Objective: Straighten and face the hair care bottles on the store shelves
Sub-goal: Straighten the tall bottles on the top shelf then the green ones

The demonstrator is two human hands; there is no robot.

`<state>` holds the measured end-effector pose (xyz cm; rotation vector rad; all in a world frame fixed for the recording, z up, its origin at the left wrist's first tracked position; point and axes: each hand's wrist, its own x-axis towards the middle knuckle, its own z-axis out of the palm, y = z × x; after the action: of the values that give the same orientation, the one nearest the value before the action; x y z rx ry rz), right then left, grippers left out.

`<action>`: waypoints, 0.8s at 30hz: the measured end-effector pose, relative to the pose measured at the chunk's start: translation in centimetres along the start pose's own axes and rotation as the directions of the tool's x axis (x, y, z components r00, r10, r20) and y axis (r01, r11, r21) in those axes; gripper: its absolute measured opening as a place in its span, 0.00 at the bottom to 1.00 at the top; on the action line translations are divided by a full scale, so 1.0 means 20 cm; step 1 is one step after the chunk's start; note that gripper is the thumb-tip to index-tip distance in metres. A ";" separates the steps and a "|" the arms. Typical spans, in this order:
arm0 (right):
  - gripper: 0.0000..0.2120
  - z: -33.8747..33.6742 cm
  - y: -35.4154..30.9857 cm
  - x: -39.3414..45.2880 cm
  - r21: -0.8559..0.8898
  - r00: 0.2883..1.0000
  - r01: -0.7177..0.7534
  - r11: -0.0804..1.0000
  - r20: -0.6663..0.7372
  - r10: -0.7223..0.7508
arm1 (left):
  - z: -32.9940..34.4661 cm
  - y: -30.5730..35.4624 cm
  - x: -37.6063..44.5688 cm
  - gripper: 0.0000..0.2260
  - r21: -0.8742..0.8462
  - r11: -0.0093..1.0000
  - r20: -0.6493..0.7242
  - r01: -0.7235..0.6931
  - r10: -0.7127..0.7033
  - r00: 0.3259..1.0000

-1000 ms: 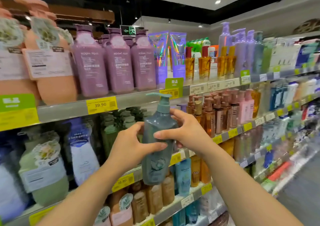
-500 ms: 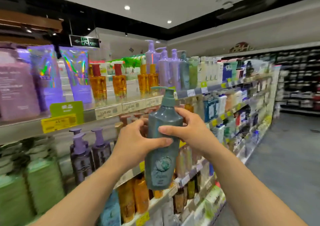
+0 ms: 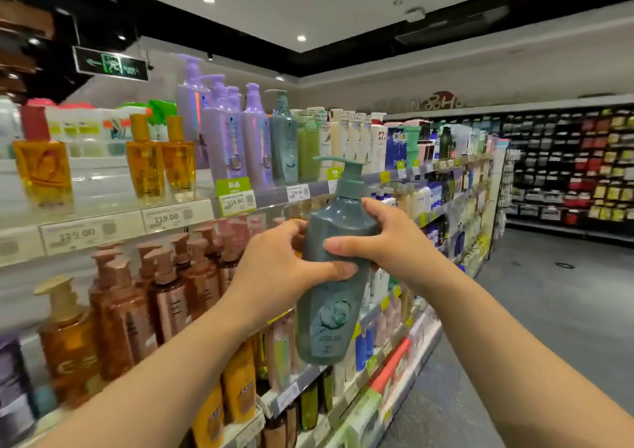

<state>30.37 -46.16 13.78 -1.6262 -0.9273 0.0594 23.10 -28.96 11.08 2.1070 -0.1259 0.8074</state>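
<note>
I hold a dark teal pump bottle [image 3: 327, 314] upright in front of the shelves, its pump spout pointing left. My left hand [image 3: 274, 269] grips its middle from the left, thumb across the front. My right hand [image 3: 380, 241] grips its shoulder from the right. On the top shelf [image 3: 274, 195] a matching teal pump bottle [image 3: 284, 145] stands between purple pump bottles [image 3: 236, 139] and a green bottle [image 3: 308, 142].
Amber square bottles [image 3: 147, 159] stand at the top left. Brown pump bottles [image 3: 164, 296] fill the shelf below. More bottles line the shelves running off to the right. The grey aisle floor [image 3: 555, 310] lies to the right, with a dark display wall [image 3: 566, 163] at the back.
The view has swung right along the shelves. The teal bottle stays in both hands, now level with the brown pump bottles and below the purple and teal ones on top.
</note>
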 end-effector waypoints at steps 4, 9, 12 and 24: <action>0.15 -0.20 0.10 0.23 0.015 0.999 0.033 0.999 -0.031 -0.033 | 0.13 -0.02 0.28 0.25 0.073 0.996 0.021 -0.042 0.040 0.999; 0.15 -0.45 0.22 0.56 -0.007 0.990 0.115 0.993 -0.086 -0.116 | 0.24 -0.05 0.72 0.29 0.295 0.942 0.142 -0.158 0.120 0.982; 0.17 -0.61 0.30 0.77 -0.028 0.982 0.150 0.988 -0.112 -0.153 | 0.20 -0.07 1.02 0.39 0.424 0.894 0.160 -0.147 0.086 0.983; 0.16 -1.07 0.51 1.74 -0.084 0.962 0.257 0.963 -0.075 -0.263 | 0.25 -0.32 2.10 0.28 0.851 0.515 -0.175 0.106 0.086 0.981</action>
<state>70.33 -42.87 26.68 -1.5478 -1.0796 -0.2272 60.96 -20.59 29.20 2.9267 0.5227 1.2380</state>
